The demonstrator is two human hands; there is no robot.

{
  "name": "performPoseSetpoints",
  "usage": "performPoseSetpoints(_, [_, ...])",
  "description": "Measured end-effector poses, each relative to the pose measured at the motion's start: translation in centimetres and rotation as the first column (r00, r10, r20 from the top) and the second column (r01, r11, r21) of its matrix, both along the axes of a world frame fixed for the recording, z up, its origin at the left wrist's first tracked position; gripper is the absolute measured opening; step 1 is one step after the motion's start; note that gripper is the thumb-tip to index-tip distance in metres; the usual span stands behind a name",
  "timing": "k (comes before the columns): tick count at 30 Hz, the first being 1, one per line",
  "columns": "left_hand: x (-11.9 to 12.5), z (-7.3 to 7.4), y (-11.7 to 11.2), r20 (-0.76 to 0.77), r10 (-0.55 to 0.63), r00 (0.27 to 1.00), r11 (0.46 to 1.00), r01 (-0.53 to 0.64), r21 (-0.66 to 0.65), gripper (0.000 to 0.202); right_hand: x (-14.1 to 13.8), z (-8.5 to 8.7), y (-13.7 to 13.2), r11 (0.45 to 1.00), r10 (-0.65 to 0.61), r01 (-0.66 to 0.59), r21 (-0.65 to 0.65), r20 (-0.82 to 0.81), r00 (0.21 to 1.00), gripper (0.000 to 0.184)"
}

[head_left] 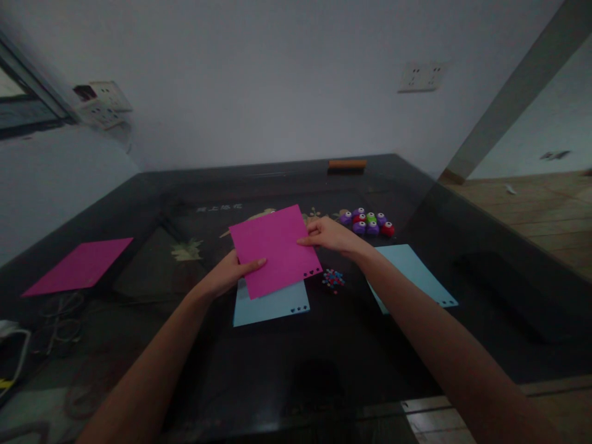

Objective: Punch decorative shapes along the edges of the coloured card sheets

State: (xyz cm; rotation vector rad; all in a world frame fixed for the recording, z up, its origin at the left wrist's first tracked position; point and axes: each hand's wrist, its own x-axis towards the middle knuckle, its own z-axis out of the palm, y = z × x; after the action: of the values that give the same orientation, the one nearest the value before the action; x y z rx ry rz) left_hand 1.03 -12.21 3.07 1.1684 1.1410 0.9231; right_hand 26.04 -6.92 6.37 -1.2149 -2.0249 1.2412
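Fingers (pixel 259 263) on magenta sheet (pixel 274 246) edges, punches (pixel 367 222) just beyond

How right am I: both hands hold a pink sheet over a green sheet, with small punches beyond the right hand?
Almost. The head view shows the lower sheet is light blue, not green. The left hand and right hand hold the pink sheet; the punches lie beyond.

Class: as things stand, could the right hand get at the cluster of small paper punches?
Probably yes: the paper punches sit just beyond the right hand, nothing between, though it pinches the magenta sheet.
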Motion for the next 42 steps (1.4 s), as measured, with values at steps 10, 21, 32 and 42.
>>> performPoseSetpoints(10, [0.1, 0.2, -0.4, -0.243, -0.114, 0.963, 0.990, 0.130, 0.049, 0.050, 0.0, 0.6, 0.0, 0.999, -0.022, 0.018, -0.050, -0.091, 0.996, 0.016])
performPoseSetpoints(21, [-0.2, 0.1, -0.2, -0.321, -0.034, 0.947, 0.989, 0.079, 0.126, 0.048, -0.1, 0.9, -0.1, 0.998, -0.065, 0.065, -0.004, -0.129, 0.989, 0.020])
performPoseSetpoints(32, [-0.6, -2.1, 1.9, 0.255, 0.390, 0.885, 0.872, -0.444, 0.207, 0.038, 0.2, 0.4, 0.5, 0.988, -0.150, 0.141, -0.067, -0.164, 0.975, 0.017])
performPoseSetpoints(42, [-1.4, -1.7, 2.7, 0.448, 0.493, 0.746, 0.797, -0.594, 0.111, 0.037, -0.5, -0.7, 0.3, 0.995, -0.095, 0.094, -0.009, -0.076, 0.993, 0.013])
